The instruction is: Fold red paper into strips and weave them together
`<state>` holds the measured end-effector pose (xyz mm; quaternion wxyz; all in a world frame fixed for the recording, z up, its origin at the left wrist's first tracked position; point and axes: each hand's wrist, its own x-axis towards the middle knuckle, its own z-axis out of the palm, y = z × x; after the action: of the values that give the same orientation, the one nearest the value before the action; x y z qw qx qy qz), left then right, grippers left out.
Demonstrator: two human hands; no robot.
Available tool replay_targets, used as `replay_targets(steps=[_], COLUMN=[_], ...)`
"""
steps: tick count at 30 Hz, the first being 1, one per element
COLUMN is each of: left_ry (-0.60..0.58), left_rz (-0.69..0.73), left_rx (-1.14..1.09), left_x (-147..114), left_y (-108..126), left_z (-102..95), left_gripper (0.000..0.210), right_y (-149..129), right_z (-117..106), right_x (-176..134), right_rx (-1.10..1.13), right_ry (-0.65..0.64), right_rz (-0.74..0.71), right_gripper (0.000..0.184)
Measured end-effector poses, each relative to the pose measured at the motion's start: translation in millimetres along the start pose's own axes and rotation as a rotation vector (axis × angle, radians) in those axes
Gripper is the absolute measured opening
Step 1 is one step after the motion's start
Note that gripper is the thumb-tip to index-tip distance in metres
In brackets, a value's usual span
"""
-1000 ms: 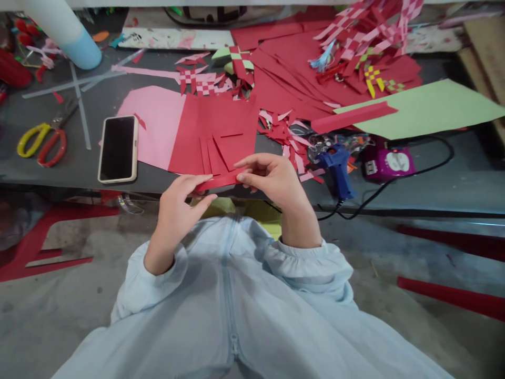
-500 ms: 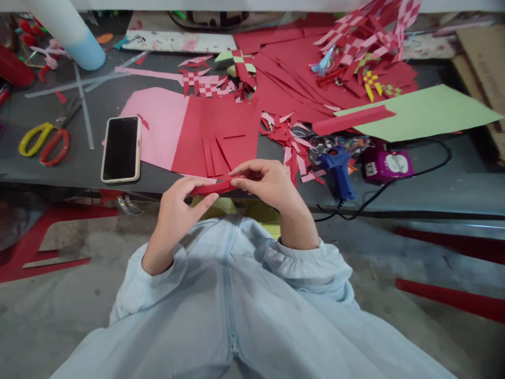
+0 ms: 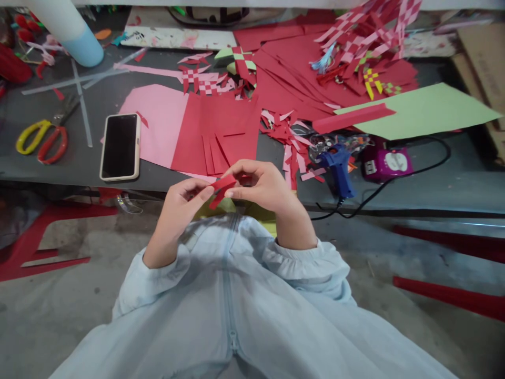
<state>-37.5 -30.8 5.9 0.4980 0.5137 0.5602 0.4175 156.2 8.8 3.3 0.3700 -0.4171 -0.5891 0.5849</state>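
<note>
A red paper strip [image 3: 223, 183], bent over on itself, is held between my two hands just off the table's front edge. My left hand [image 3: 182, 206] pinches one end between thumb and fingers. At the other end my right hand [image 3: 260, 185] is closed on the strip, thumb below and fingers curled over. Right beyond the hands lies a red paper sheet [image 3: 189, 131] with several cut red strips [image 3: 215, 152] on top. A pink paper sheet [image 3: 158, 121] lies to its left.
Left on the table are a phone [image 3: 120, 147] and scissors [image 3: 53, 141]. A blue glue gun [image 3: 337, 168], a purple box [image 3: 386, 163] and a black cord lie right. Behind are a green sheet [image 3: 418, 116], red sheets [image 3: 288, 68] and woven pink-red strips [image 3: 355, 39].
The red strip was stretched out lengthwise between my hands; now it is folded over, with one end pointing down. My left fingers have closed from a wider spread into a pinch.
</note>
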Motion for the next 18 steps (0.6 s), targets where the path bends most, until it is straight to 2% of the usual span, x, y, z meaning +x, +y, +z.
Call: replay_targets(steps=[3,6,12,15,18], left_ry=[-0.033,-0.079,-0.138,-0.115,-0.104], left_rz=[-0.074,-0.14,-0.177,-0.107,0.187], left_rx=[-0.215,-0.335,-0.354,-0.197,0.224], left_x=[0.5,-0.7,-4.4,-7.1,-11.4], left_y=[0.2,2.4,0.9,-4.5,-5.1], left_z=[2.3,3.5,3.7,1.2,-4.0], left_gripper=[0.026,0.032,0.034,0.028,0.019], right_y=[1.5,2.2,1.5,-1.0,-4.6], right_z=[-4.5,-6.7,-5.0,-4.7,-5.6], right_x=[-0.7,-1.4,-3.5,-5.2,-7.6], right_rx=[0.048,0.102,0.218,0.224,0.208], right_ry=[-0.02,-0.052,-0.095,-0.128,-0.152], right_rz=[-0.068,-0.082,0.013,0.038,0.075], right_gripper=[0.042,0.045,0.049,0.045,0.038])
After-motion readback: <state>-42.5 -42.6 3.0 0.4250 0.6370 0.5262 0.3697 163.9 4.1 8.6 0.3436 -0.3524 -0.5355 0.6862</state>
